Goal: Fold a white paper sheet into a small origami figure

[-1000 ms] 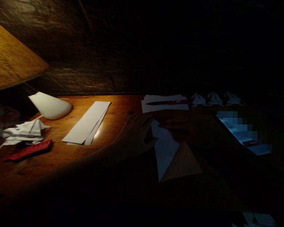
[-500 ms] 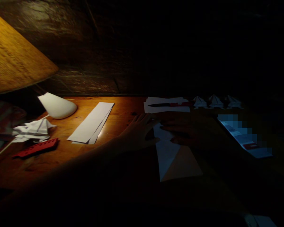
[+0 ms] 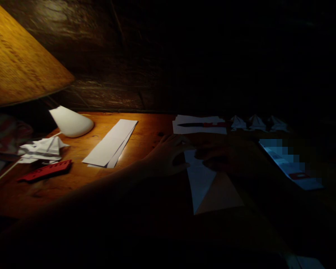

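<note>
A partly folded sheet of white paper [image 3: 203, 181] lies on the wooden table [image 3: 81, 179] in dim light, one corner turned into a triangle. My left hand [image 3: 168, 157] rests on its left edge with the fingers stretched out flat. My right hand [image 3: 226, 158] lies on the paper's top part, fingers pressed down flat; it is in deep shadow.
Folded long paper strips [image 3: 112, 144] lie left of centre. A white lamp base [image 3: 71, 122], crumpled folded papers [image 3: 42, 149] and a red flat object [image 3: 46, 170] are at the left. A knife [image 3: 204, 124] lies on sheets at the back, beside three small paper figures [image 3: 256, 122]. A printed leaflet [image 3: 291, 168] sits right.
Both hands have stayed on the paper, the right one sliding slightly toward me along the fold. The view has shifted a little, moving everything slightly right.
</note>
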The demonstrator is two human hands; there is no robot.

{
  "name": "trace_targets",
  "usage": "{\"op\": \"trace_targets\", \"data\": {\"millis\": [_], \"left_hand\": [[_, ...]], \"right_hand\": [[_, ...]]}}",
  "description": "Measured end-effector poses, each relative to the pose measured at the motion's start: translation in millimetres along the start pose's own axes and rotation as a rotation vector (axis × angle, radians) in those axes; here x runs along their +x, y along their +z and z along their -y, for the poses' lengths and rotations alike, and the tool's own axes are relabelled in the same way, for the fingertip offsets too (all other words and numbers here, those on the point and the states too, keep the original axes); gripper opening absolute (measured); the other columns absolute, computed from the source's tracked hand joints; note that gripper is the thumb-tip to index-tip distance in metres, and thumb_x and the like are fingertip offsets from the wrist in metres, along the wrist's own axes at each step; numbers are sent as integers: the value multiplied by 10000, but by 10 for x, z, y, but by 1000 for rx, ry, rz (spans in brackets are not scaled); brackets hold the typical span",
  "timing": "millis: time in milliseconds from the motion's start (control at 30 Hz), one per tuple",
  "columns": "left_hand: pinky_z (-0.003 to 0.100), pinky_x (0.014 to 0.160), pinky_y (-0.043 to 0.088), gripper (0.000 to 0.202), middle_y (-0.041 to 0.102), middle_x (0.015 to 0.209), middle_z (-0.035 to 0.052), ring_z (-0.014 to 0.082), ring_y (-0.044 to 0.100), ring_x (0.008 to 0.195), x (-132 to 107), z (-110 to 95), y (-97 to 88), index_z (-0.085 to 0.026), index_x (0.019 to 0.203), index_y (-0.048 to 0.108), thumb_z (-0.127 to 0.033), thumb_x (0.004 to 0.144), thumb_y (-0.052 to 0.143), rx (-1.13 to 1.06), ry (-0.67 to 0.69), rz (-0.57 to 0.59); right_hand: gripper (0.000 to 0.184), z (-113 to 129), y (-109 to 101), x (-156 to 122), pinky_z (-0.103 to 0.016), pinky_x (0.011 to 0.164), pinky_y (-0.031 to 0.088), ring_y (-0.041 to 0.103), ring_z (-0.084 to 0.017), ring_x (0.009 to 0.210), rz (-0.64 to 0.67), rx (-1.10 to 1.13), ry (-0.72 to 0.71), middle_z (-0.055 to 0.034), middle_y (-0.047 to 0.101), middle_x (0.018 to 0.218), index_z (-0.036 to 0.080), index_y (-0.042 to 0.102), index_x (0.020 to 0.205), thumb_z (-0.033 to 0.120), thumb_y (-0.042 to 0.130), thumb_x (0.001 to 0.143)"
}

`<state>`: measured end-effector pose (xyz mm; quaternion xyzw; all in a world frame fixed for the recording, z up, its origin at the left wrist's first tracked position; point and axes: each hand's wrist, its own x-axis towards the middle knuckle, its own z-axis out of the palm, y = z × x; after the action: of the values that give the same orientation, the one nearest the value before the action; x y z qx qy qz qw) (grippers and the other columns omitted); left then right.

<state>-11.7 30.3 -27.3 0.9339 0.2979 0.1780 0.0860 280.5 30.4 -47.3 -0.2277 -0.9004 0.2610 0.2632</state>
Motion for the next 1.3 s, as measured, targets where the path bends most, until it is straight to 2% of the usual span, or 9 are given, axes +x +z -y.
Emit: {"op": "trace_targets", "data": {"millis": [200, 300, 400, 533, 700, 767, 933, 1200, 1300], "left_hand": [[534, 1114, 427, 487, 568, 1416, 89, 311, 536, 1315, 0, 8, 5, -278, 1367, 610, -375, 900, 706, -46, 12, 15], [558, 1112, 428, 610, 581, 1426, 125, 336, 537, 1325, -4, 17, 16, -211, 1423, 528, -390, 874, 726, -35, -21, -11], [563, 1081, 449, 646, 604, 1384, 145, 343, 562, 1287, -6, 41, 31, -174, 1406, 506, -394, 848, 746, -41, -58, -52], [548, 1034, 467, 493, 628, 1311, 108, 325, 575, 1242, 9, 90, 51, -221, 1305, 585, -356, 859, 746, -68, -91, -71], [457, 962, 483, 220, 677, 1104, 68, 257, 616, 1094, 60, 219, 62, -209, 1106, 685, -141, 921, 588, -157, -157, -134], [447, 930, 477, 147, 686, 1040, 63, 252, 623, 1021, 81, 288, 49, -200, 1014, 704, -159, 935, 587, -158, -157, -125], [425, 925, 471, 134, 701, 1013, 54, 250, 631, 1017, 104, 398, 1, -213, 1032, 730, -217, 948, 626, -195, -90, -53], [399, 899, 496, 113, 714, 992, 50, 230, 655, 986, 108, 392, 13, -206, 945, 736, -206, 944, 623, -212, -141, -81], [392, 897, 506, 115, 705, 989, 46, 219, 657, 976, 113, 393, 10, -205, 944, 738, -219, 942, 624, -197, -157, -86]], "right_hand": [[273, -34, -10, 12, -519, 1135, 459, 591, -260, 1362, -3, 23, 30, -39, 662, 1462, 325, 772, 1205, 242, 655, 972], [298, -34, -10, 17, -536, 1168, 426, 550, -270, 1407, 31, 32, 70, -41, 633, 1497, 329, 764, 1236, 245, 656, 971], [296, -91, 29, 7, -536, 1191, 398, 526, -271, 1430, -20, 109, 27, -46, 629, 1499, 327, 761, 1247, 275, 637, 983], [351, -152, 69, -22, -524, 1186, 406, 554, -262, 1400, -39, 121, 74, -23, 627, 1503, 359, 741, 1287, 242, 615, 981], [401, -99, 41, -16, -525, 1145, 436, 578, -271, 1374, -14, 98, 86, -19, 652, 1475, 363, 747, 1280, 170, 621, 952], [390, -93, 30, -4, -534, 1143, 432, 582, -275, 1371, -25, 102, 72, -18, 659, 1469, 360, 765, 1246, 160, 606, 951], [387, -147, 7, 24, -516, 1172, 410, 567, -265, 1394, 5, 113, 35, 2, 659, 1472, 357, 786, 1207, 156, 606, 930], [335, -155, -42, 25, -500, 1209, 367, 547, -265, 1414, 52, 175, 41, -3, 630, 1508, 362, 780, 1233, 263, 618, 957], [330, -124, -54, 51, -483, 1186, 403, 572, -250, 1393, 70, 202, 45, 10, 641, 1494, 376, 780, 1223, 256, 620, 960]]}}
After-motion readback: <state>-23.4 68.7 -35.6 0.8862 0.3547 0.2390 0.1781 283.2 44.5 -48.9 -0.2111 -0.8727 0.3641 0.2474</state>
